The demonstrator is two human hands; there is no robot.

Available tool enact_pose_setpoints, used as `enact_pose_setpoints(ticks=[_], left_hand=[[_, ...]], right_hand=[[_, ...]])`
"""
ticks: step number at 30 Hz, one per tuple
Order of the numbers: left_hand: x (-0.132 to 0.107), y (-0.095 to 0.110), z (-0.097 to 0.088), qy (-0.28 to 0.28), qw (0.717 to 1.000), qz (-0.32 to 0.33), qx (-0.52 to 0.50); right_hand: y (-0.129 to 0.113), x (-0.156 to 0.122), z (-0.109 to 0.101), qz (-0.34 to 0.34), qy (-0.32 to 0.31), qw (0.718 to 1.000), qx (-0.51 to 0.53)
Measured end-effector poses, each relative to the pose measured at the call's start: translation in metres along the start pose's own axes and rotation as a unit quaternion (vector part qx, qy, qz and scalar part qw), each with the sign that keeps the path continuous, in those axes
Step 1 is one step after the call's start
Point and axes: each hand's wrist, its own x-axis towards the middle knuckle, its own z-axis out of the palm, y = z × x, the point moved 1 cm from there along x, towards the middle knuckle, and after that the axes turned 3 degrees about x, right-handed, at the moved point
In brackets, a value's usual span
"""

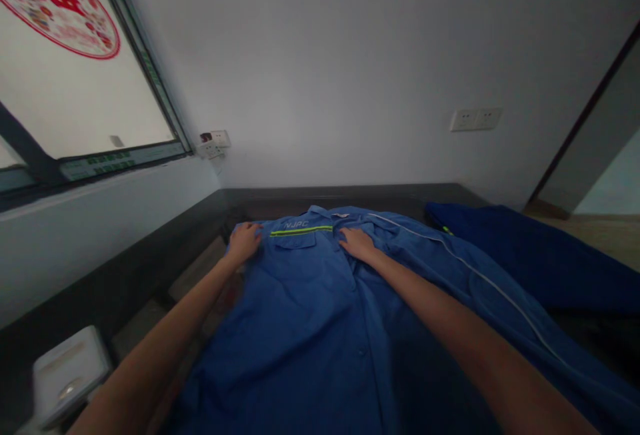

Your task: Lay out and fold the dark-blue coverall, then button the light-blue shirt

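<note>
A blue work shirt [310,315] lies spread front-up on a dark surface, collar away from me, with a yellow-green reflective stripe [301,230] over its chest pocket. My left hand [244,241] rests at the shirt's left shoulder edge, fingers curled onto the cloth. My right hand [357,243] lies flat near the collar and button placket, fingers stretched out on the fabric. Both forearms reach out over the shirt.
A darker navy garment [530,248] lies to the right. A white box [67,371] sits at the lower left. A window [75,88] with a red sticker is on the left wall; wall sockets [475,119] are ahead, and a doorway [600,155] is at right.
</note>
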Motion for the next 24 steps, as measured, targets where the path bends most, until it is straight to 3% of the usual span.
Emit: enact_pose_setpoints(ticks=[4, 7, 13, 24], left_hand=[[-0.044, 0.070, 0.011, -0.094, 0.984, 0.140, -0.054], [-0.075, 0.093, 0.021, -0.149, 0.979, 0.123, -0.064], [-0.091, 0.094, 0.026, -0.136, 0.982, 0.119, -0.045], [-0.073, 0.092, 0.028, -0.129, 0.981, 0.148, -0.003]], right_hand=[[-0.013, -0.025, 0.004, -0.003, -0.021, 0.999, -0.027], [-0.016, -0.051, 0.009, -0.022, -0.039, 0.998, -0.037], [-0.011, -0.081, 0.018, -0.042, -0.047, 0.997, -0.037], [-0.008, -0.072, 0.026, -0.007, -0.035, 0.999, -0.033]])
